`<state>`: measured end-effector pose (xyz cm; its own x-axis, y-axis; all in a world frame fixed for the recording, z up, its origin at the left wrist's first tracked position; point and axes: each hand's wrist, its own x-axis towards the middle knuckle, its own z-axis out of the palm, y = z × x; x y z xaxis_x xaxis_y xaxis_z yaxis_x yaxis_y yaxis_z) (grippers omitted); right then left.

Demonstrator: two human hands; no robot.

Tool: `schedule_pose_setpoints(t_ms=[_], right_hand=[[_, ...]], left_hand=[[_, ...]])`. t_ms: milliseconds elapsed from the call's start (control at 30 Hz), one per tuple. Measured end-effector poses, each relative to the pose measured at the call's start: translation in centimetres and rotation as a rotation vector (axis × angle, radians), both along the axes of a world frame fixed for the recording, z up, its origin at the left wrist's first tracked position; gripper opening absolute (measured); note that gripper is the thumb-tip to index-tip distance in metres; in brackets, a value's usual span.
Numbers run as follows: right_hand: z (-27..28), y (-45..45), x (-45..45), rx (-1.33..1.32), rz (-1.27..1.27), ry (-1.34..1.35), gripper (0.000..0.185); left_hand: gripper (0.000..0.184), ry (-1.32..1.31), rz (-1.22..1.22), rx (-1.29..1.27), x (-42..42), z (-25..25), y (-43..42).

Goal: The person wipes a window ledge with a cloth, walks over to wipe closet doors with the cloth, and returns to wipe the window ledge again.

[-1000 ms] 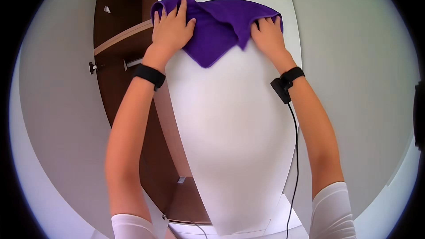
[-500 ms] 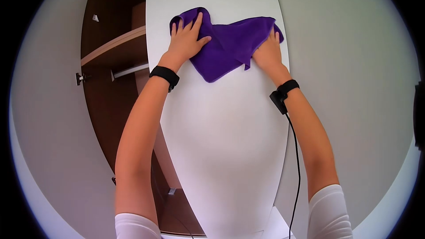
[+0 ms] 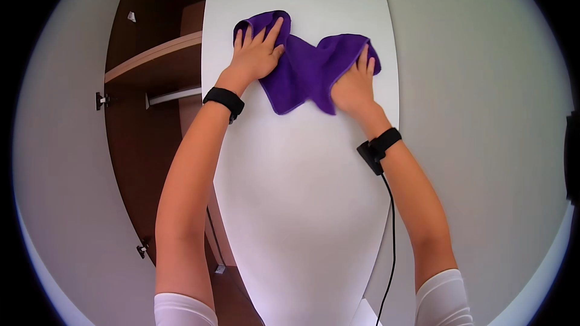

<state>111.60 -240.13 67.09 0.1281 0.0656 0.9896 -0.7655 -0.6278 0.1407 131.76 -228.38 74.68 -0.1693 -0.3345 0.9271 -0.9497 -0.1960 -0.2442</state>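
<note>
A purple cloth lies against the upper part of a white door panel, its lower edge hanging in two points. My left hand presses flat on the cloth's left part, fingers spread, with a fold curling up around the fingertips. On the right part, my right hand rests with its visible fingers stretched upward. The cloth hides its thumb and some of its fingers. Each wrist wears a black band; the right band carries a small black device.
Left of the panel is an open dark brown cabinet with a shelf, a metal rail and hinges along its edge. A black cable hangs from the right wrist device. A grey surface stands to the right.
My right hand has moved left and slightly down, bunching the cloth toward the middle. My left hand has shifted very slightly right. The view has moved a little against the panel.
</note>
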Motion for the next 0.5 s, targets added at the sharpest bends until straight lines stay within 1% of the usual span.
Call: schedule_pose_setpoints(t_ms=[33,100,167,200,267,300,367,400,500], right_hand=[[-0.5,0.4,0.8,-0.053,0.019,0.035,0.068],[-3.3,1.3,2.1,-0.194,0.109,0.105,0.062],[-6.9,2.4,2.3,-0.161,0.107,0.170,0.059],[-8.0,2.8,2.2,-0.121,0.104,0.227,0.057],[-9.1,2.3,0.3,-0.101,0.106,0.217,0.056],[-9.5,1.7,-0.8,-0.086,0.106,0.207,0.055],[-7.5,0.1,-2.2,-0.089,0.017,0.100,0.053],[-5.8,-0.4,-2.6,-0.060,0.000,0.050,0.052],[-0.4,0.9,-1.1,0.094,0.083,-0.070,0.054]], left_hand=[[0.066,0.009,-0.002,-0.010,0.2,-0.2,-0.2],[0.065,-0.021,-0.039,-0.110,0.9,-2.0,-0.7],[0.065,-0.050,-0.045,-0.131,1.7,-4.4,0.1],[0.065,-0.071,-0.033,-0.089,2.0,-5.7,0.9],[0.066,-0.118,-0.039,0.028,3.2,-6.6,2.5],[0.066,-0.117,-0.035,0.035,3.8,-6.5,3.3],[0.066,-0.059,0.014,0.072,4.8,-5.4,4.5],[0.068,-0.054,0.005,0.045,5.6,-4.5,4.3],[0.072,0.053,-0.025,-0.080,5.6,-2.6,3.0]])
